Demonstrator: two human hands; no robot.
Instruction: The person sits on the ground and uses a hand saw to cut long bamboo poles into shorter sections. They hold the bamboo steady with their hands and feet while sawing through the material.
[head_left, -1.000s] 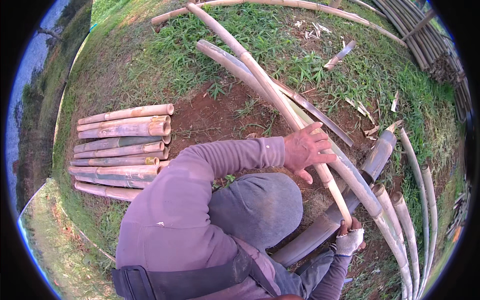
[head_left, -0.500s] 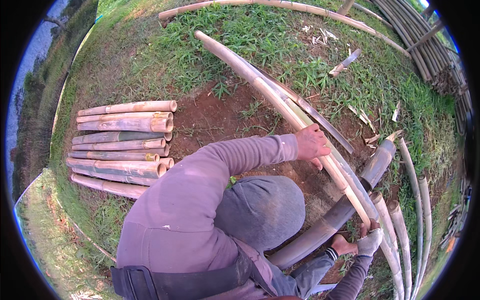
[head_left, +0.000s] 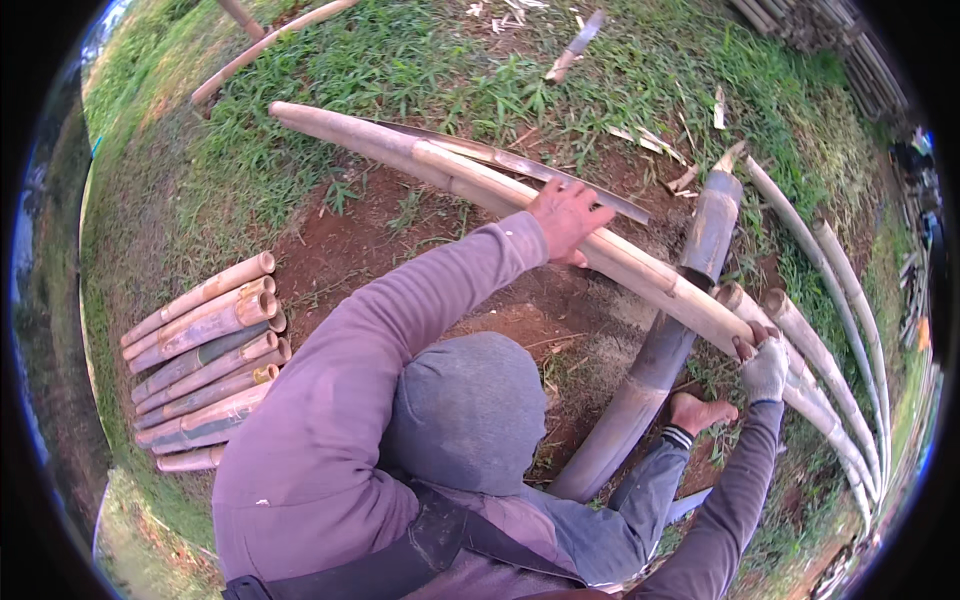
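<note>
A long pale bamboo pole (head_left: 655,280) lies slantwise in front of me, crossing over a thick, dark bamboo log (head_left: 625,420) on the ground. My bare left hand (head_left: 568,222) is closed over the pole's upper side near its middle, fingers slightly apart and thumb on the near edge. At the pole's near right end, my right hand (head_left: 765,366), in a light glove with bare fingertips, grips the tip. The log has a dark notch right beside the crossing. Behind the pole lies a narrow split bamboo strip (head_left: 515,163).
Cut bamboo lengths (head_left: 205,355) lie in a row on the left. Several slender bamboo poles (head_left: 825,340) lie on the right, close to my right hand. My bare foot (head_left: 700,412) is beside the log. Bamboo splinters (head_left: 650,142) and a short bamboo piece (head_left: 577,48) lie on the grass.
The view has turned, so the scene lies at a different slant. The pole shows a broader pale face than before. Both hands remain on it, the left with its fingers more spread.
</note>
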